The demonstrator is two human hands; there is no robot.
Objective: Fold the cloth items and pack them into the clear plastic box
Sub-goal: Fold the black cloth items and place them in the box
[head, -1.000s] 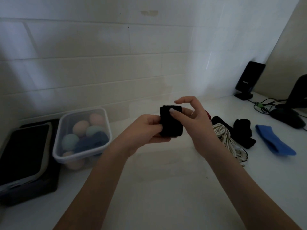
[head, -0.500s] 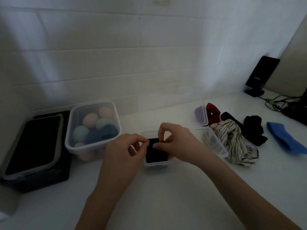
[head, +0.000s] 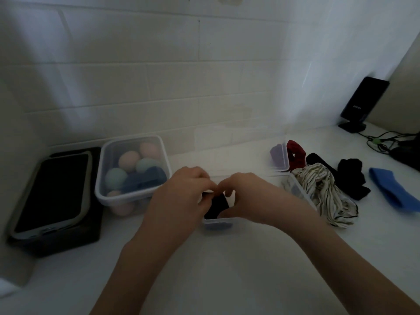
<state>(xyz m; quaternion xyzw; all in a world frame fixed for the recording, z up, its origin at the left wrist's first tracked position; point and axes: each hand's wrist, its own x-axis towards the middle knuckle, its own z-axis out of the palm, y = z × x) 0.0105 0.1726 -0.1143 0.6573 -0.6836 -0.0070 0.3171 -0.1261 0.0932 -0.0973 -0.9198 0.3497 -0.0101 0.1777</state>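
Observation:
A small clear plastic box (head: 218, 223) stands on the white counter in front of me, with a folded black cloth (head: 217, 206) sitting inside it. My left hand (head: 179, 196) and my right hand (head: 252, 196) are curled over the box, and their fingertips pinch the cloth's far edge. To the right lie loose items: a striped cloth (head: 322, 189), a black cloth (head: 351, 176), a blue cloth (head: 395, 192) and a red cloth (head: 295, 153).
A larger clear box (head: 100, 189) with several pastel rolled items stands at the left, next to a dark tray (head: 54, 189). Another small clear box (head: 281, 155) holds something purple. A black speaker (head: 361, 103) and cables (head: 381, 139) sit at the far right.
Both hands brought the folded black cloth down from mid-air into the small clear box. They now press lower over it, and the view has tilted down.

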